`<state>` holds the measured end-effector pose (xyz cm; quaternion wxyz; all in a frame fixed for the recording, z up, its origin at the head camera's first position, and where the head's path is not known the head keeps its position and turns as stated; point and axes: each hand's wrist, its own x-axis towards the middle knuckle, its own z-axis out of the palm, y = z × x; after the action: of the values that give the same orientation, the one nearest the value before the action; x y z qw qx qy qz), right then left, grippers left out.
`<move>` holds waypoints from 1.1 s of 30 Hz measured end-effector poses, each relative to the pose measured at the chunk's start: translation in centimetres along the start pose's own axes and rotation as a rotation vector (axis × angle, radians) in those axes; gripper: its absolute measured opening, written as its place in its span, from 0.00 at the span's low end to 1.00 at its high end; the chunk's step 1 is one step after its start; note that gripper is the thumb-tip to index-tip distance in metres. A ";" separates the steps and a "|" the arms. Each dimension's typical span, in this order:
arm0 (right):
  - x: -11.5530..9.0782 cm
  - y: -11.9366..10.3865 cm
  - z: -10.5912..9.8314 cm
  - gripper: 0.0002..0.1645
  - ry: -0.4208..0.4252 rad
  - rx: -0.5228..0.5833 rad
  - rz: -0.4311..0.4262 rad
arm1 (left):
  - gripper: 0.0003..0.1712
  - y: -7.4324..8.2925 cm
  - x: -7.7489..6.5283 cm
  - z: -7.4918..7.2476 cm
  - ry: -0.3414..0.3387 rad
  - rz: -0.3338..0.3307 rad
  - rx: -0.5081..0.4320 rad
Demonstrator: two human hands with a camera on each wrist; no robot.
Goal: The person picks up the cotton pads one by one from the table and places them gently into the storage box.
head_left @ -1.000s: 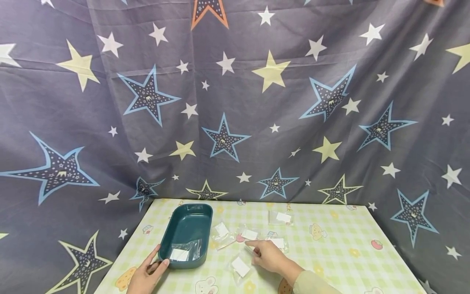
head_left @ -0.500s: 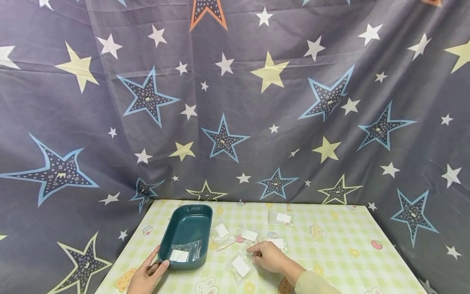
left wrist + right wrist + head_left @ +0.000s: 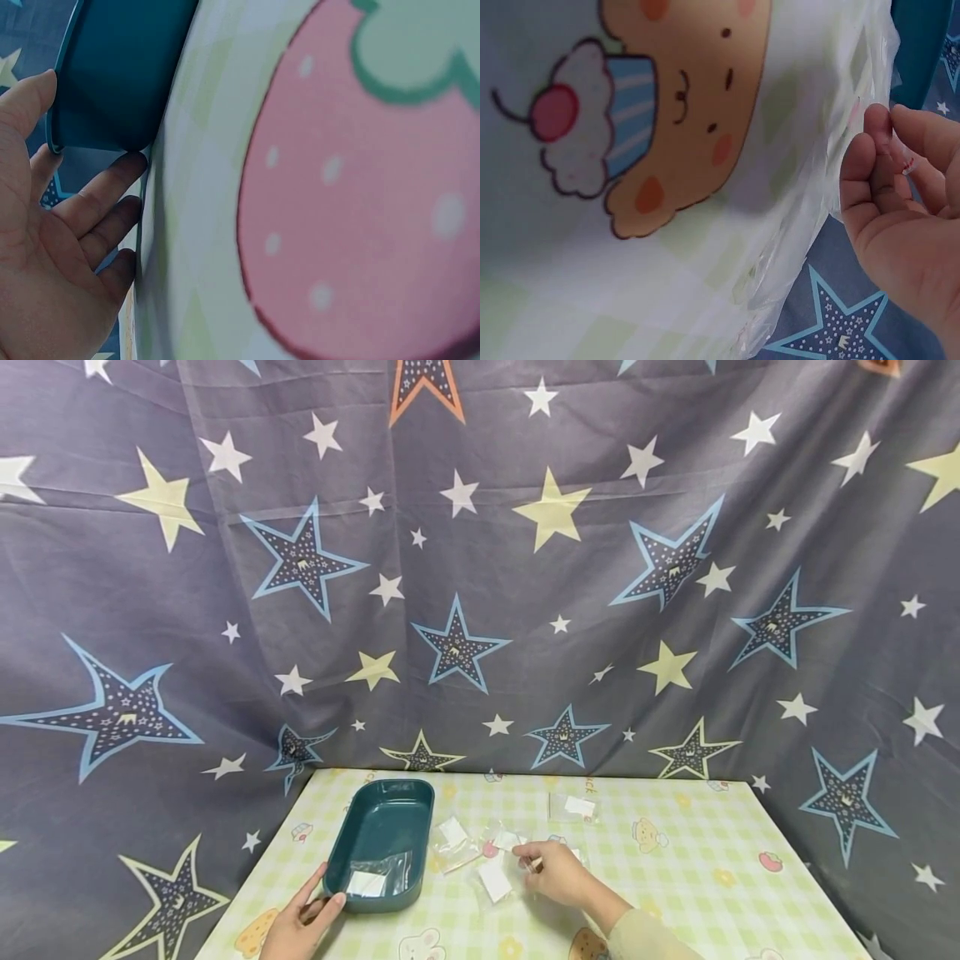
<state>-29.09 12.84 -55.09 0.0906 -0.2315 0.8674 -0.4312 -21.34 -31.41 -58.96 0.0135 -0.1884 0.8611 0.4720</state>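
Note:
A deep teal tray point(image 3: 378, 843) with rounded corners stands at the table's left; a clear plastic bag with a white label point(image 3: 367, 883) lies in its near end. My left hand point(image 3: 300, 918) holds the tray's near-left corner, thumb and fingers spread about it. My right hand point(image 3: 558, 875) pinches the edge of a clear zip bag point(image 3: 495, 881) with a white label, raised slightly at the hand's side. In the right wrist view, thumb and fingertips of the right hand point(image 3: 907, 172) meet, with a bit of clear plastic between them. What the bags contain is too small to tell.
More labelled clear bags lie on the checked tablecloth point(image 3: 675, 877): one bag point(image 3: 453, 839) beside the tray, one bag point(image 3: 506, 839) beyond the right hand, one bag point(image 3: 573, 808) farther back, and another partly hidden behind the hand. A star-patterned curtain point(image 3: 480, 568) hangs behind the table.
My right hand has shifted slightly right and taken the nearest bag by its edge; that bag has moved a little away from me. The left hand and tray stay put.

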 end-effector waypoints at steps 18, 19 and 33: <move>0.4 -0.8 -2.1 0.38 0.143 0.443 0.103 | 0.63 0.0 -0.2 0.0 -0.007 -0.003 -0.032; 0.5 -0.9 -2.2 0.39 0.145 0.465 0.106 | 0.63 0.0 -0.1 0.1 -0.007 -0.003 -0.034; 1.2 -2.5 -3.4 0.38 0.167 0.541 0.101 | 0.63 0.0 -0.1 0.2 0.002 -0.005 -0.048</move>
<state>-30.60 13.36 -50.95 0.0986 -0.1190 0.7357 -0.6595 -21.26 -31.25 -59.04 0.0093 -0.1911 0.8492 0.4922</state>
